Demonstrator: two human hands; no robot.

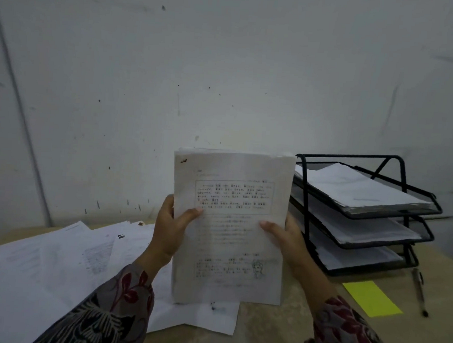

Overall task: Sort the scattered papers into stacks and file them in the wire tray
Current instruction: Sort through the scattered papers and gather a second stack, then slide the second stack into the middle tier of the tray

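Head view: both hands hold a stack of papers (pixel 231 224) upright above the table (pixel 276 331). Left hand (pixel 170 226) grips its left edge, thumb across the front; right hand (pixel 285 237) clasps the right edge likewise. Wire tray (pixel 363 214) stands just right, papers in all tiers; scattered sheets (pixel 55 256) lie left.

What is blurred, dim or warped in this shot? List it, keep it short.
Head view: dim, flat light, no glare. The paper stack between left hand and right hand is soft, its print unreadable. At the head view's left edge the wall seam bows; scattered papers smear.
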